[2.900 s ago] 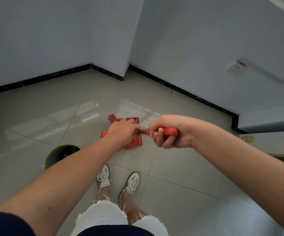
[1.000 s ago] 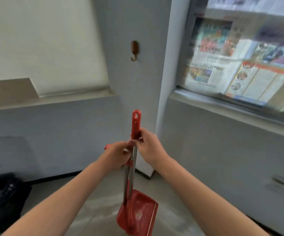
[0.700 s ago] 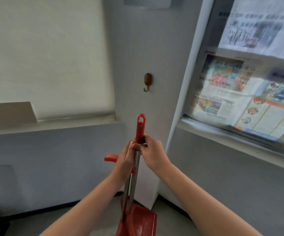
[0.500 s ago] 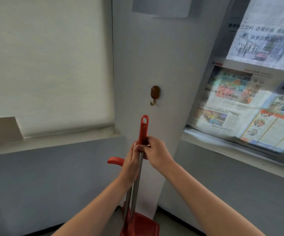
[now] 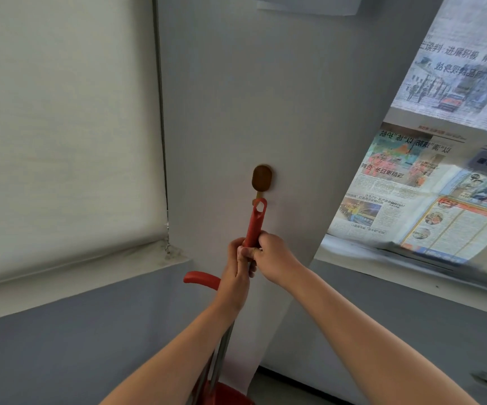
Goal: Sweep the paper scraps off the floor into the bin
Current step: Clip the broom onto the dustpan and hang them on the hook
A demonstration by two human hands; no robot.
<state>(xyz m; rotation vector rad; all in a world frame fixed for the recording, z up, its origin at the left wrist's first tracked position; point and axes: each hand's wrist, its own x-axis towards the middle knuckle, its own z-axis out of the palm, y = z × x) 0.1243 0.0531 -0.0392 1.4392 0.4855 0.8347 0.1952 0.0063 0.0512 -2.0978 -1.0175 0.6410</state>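
I hold a red broom handle (image 5: 255,222) upright against a grey wall pillar. Its hanging hole at the top sits just under a brown wall hook (image 5: 261,179). My right hand (image 5: 271,254) grips the handle below the red grip. My left hand (image 5: 237,270) clasps the metal shafts (image 5: 221,355) just beneath it, together with the curved red dustpan handle (image 5: 200,278) that sticks out to the left. The red dustpan (image 5: 230,397) shows at the bottom edge. Bin and paper scraps are out of view.
A pale roller blind (image 5: 64,127) covers the window on the left above a sill (image 5: 70,273). Newspaper sheets (image 5: 440,171) cover the window on the right. Grey lower walls meet at the pillar; a strip of floor (image 5: 283,390) shows at its base.
I have turned from the floor and bin to the wall. Both hands have raised the broom and dustpan, bringing the handle's hole up to the hook.
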